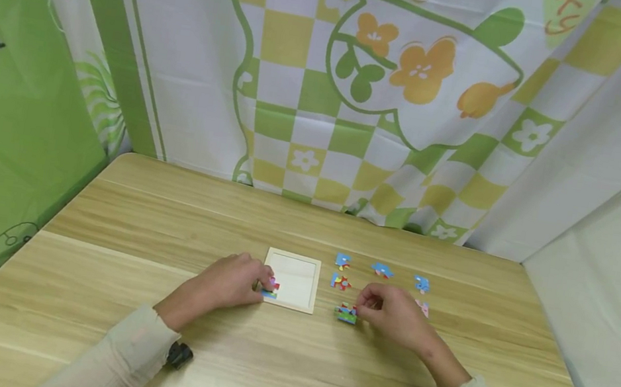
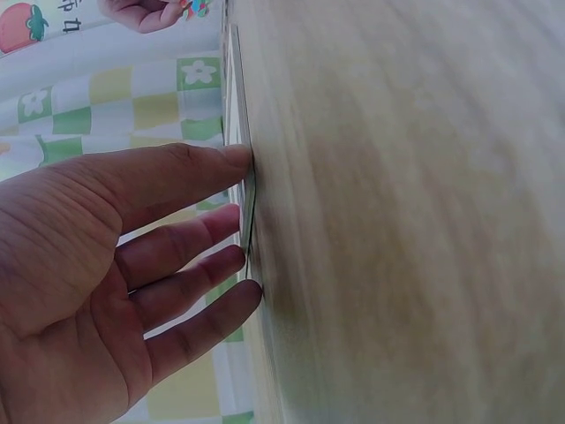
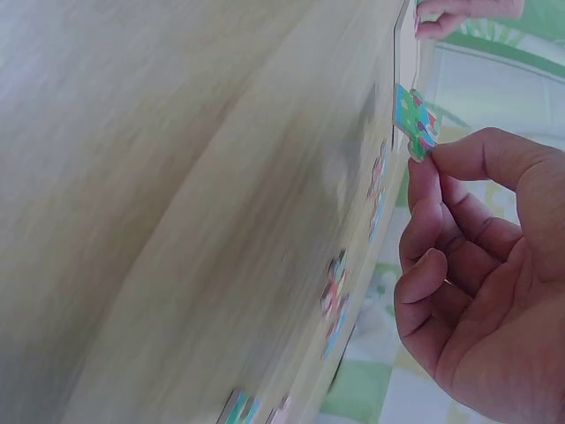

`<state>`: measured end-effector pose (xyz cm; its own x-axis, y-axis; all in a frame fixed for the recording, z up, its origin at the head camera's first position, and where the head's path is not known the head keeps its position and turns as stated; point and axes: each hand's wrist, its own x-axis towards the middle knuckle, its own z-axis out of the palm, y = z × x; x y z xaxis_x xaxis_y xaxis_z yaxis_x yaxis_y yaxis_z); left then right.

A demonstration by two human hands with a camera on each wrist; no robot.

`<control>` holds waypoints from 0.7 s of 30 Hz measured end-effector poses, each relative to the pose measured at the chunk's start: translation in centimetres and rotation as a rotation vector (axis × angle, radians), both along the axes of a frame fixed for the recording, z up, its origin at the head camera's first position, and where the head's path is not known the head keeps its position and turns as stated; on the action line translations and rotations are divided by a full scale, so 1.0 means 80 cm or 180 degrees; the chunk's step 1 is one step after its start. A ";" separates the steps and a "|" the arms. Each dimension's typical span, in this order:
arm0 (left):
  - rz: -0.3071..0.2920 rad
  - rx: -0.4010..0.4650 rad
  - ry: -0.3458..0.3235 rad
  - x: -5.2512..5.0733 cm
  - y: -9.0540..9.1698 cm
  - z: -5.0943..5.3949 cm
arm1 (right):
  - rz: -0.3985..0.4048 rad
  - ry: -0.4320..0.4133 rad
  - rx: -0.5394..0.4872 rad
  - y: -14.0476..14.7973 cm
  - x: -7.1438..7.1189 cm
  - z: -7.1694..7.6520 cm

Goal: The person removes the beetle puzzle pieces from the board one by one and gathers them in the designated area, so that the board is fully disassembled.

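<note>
A square wooden puzzle tray [image 1: 315, 288] lies on the table, with a colourful puzzle piece [image 1: 271, 293] in its near left corner. My left hand [image 1: 231, 281] rests at that corner, its fingers touching the tray and the piece. In the left wrist view, the thumb and fingers of the left hand [image 2: 115, 256] are extended and spread against the tray's edge. To the right of the tray, my right hand [image 1: 399, 315] pinches a green, blue and red puzzle piece [image 3: 415, 122] between thumb and index finger, tilted above the table; its other fingers are curled.
Several loose pieces lie right of the tray: a blue-and-yellow puzzle piece [image 1: 343, 261], a blue puzzle piece [image 1: 382, 270], another blue puzzle piece [image 1: 421, 284] and a red-and-blue puzzle piece [image 1: 342, 282]. A pink puzzle piece [image 1: 424, 308] is partly behind the right hand. A patterned curtain [image 1: 314, 87] hangs behind the table.
</note>
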<state>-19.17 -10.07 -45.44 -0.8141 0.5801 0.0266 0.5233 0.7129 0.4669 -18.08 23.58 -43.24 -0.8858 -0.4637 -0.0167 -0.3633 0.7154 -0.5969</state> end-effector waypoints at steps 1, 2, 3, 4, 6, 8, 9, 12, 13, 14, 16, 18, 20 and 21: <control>0.0000 0.0003 0.0003 0.000 0.000 0.000 | -0.0010 -0.0003 0.0001 0.003 0.000 0.000; -0.0003 0.0015 0.0007 0.000 0.000 0.000 | -0.0013 -0.0003 0.0001 0.006 -0.001 0.001; -0.0009 0.0016 0.0012 0.000 0.000 0.000 | -0.0015 -0.0002 0.0000 0.009 -0.001 0.001; -0.0014 0.0023 0.0015 0.000 0.000 -0.001 | -0.0016 0.0001 -0.0001 0.012 -0.002 0.000; -0.0031 0.0038 0.0021 0.000 0.000 -0.001 | 0.0011 -0.0009 -0.0024 0.018 -0.002 0.000; -0.0047 0.0045 0.0018 -0.001 0.000 -0.001 | 0.0031 -0.0042 -0.0052 0.024 -0.002 0.000; -0.0050 0.0041 0.0009 -0.001 0.000 -0.001 | 0.0037 -0.0055 -0.0072 0.026 -0.002 0.001; -0.0055 0.0041 -0.0003 -0.001 0.001 -0.001 | 0.0054 -0.0112 -0.0125 0.032 0.000 0.002; -0.0053 0.0039 -0.0009 -0.001 0.001 -0.001 | 0.0051 -0.0122 -0.0134 0.034 0.001 0.002; -0.0047 0.0037 -0.0018 -0.001 0.001 -0.001 | 0.0050 -0.0125 -0.0143 0.037 0.001 0.002; -0.0033 0.0026 -0.0015 -0.001 0.001 -0.001 | 0.0064 -0.0126 -0.0146 0.041 0.001 0.001; -0.0011 0.0018 -0.0012 0.000 0.000 0.000 | 0.0077 -0.0126 -0.0143 0.045 0.000 -0.002; 0.0010 0.0026 -0.0009 0.001 0.000 0.000 | 0.0073 -0.0119 -0.0126 0.048 -0.001 -0.003; 0.0017 0.0026 -0.0009 0.001 0.000 0.001 | 0.0071 -0.0112 -0.0113 0.048 -0.001 -0.004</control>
<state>-19.08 -10.07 -45.35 -0.8172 0.5755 0.0291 0.5182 0.7118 0.4741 -18.15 27.46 -43.53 -0.8744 -0.4843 -0.0308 -0.3573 0.6854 -0.6345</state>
